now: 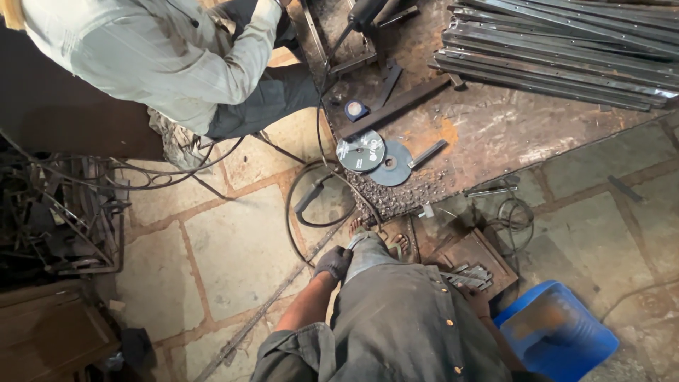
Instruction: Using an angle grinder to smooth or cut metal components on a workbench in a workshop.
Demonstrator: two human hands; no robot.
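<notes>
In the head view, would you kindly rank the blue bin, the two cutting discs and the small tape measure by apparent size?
1. Blue bin, largest, though nearest the camera.
2. Dark cutting disc and grey cutting disc: alike; the grey one is partly covered, so unranked.
3. Tape measure, smallest.

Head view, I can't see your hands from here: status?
Left hand gloved, closed by trouser leg. Right hand out of view. Black cable loops ahead; co-worker crouched beyond.

Left hand point(333, 262) in dark knit cloth glove; trouser leg point(396, 318) of matt grey cloth; steel plate point(495, 127) rusty, rough; cutting discs point(361, 151) matt abrasive; tub point(559, 332) blue plastic; floor point(240, 247) rough stone.
</notes>
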